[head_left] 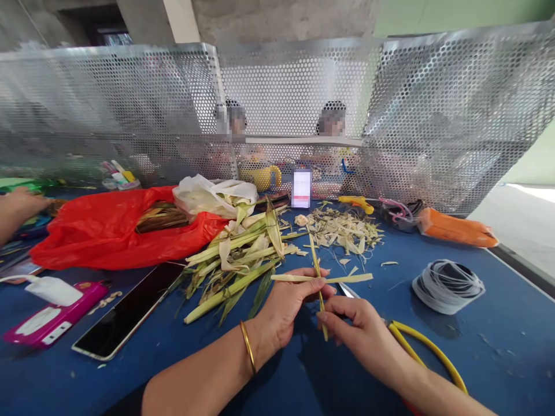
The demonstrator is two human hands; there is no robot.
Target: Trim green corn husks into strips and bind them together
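Observation:
Two pale green corn husk strips cross each other in front of me. My left hand (295, 292) pinches them where they meet, thumb on top. One strip (355, 278) lies crosswise, its free end pointing right; the other strip (313, 251) runs lengthwise, away from me. My right hand (353, 318) grips the near end of the lengthwise strip between thumb and fingers, close below the crossing. Under and beside my right hand lies a metal-bladed tool with a yellow handle (437, 344), partly hidden. A heap of corn husks (243, 266) lies left of my hands.
Husk scraps (347, 228) lie ahead. A wire coil (448, 287) and orange packet (457, 228) are at right. At left are a red bag (113, 237), black phone (130, 312), magenta power strip (47, 318) and another person's hand (26, 205). A perforated metal screen (295, 75) stands behind.

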